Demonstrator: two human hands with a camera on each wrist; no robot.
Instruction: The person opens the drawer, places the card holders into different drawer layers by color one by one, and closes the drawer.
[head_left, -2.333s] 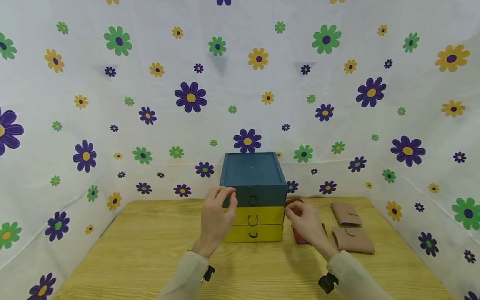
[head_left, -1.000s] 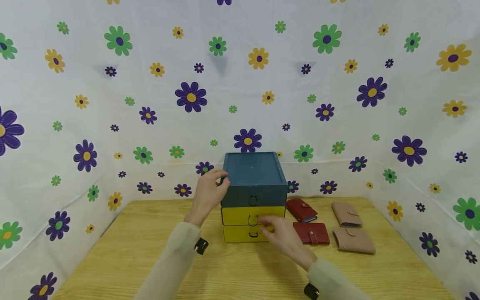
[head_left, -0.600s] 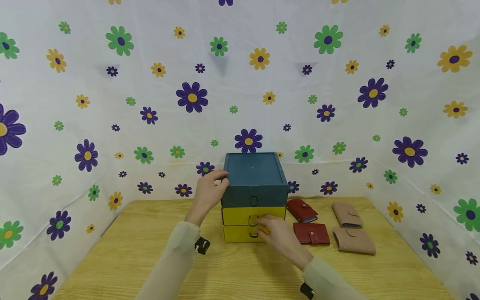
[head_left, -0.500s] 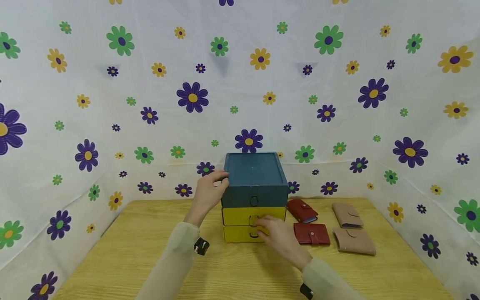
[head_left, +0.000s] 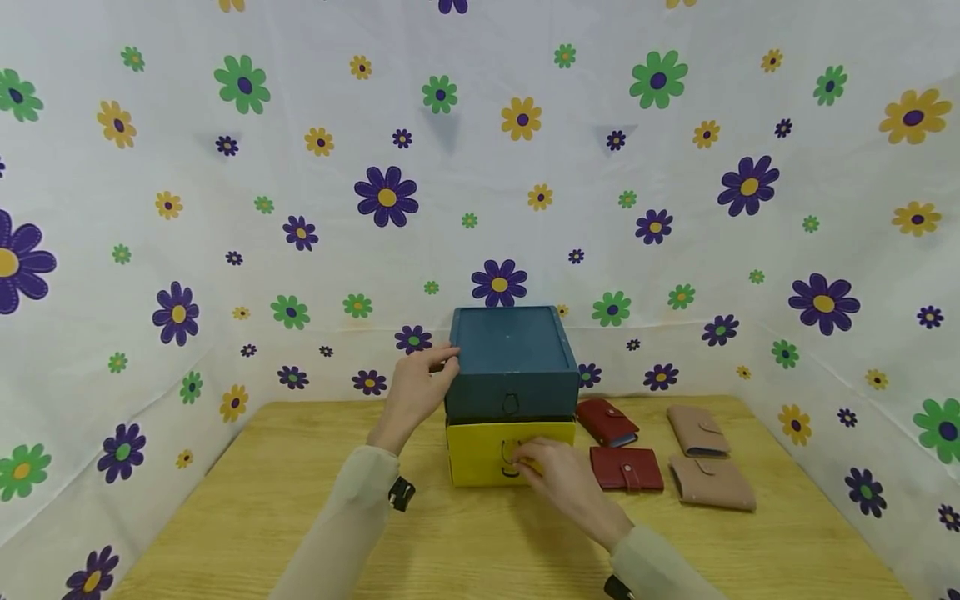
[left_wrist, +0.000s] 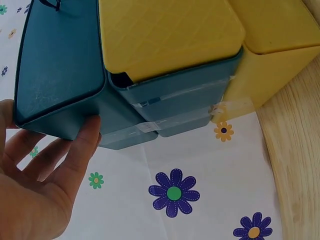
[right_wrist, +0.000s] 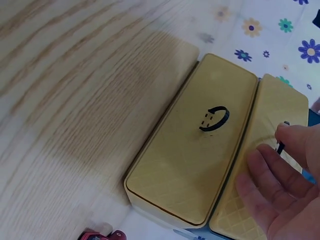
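Observation:
A small chest of drawers (head_left: 513,340) stands on the table, with a teal top section and yellow drawers below. My left hand (head_left: 415,387) holds its upper left edge; in the left wrist view a fingertip of that hand (left_wrist: 42,180) presses the teal side. My right hand (head_left: 566,479) pinches the black loop handle (right_wrist: 281,145) of the middle yellow drawer (head_left: 476,450). That drawer is partly pulled out and hides most of the bottom yellow drawer (right_wrist: 195,155) in the head view. The middle drawer's inside cannot be seen.
Two red card holders (head_left: 626,468) with snap straps lie just right of the chest. Farther right are two beige ones (head_left: 712,482). The wooden table (head_left: 300,500) is enclosed by white flowered cloth (head_left: 322,267) behind and at both sides.
My left hand has moved to the chest's upper left edge. My right hand has gone left to the middle drawer's handle, and that drawer has come out towards me.

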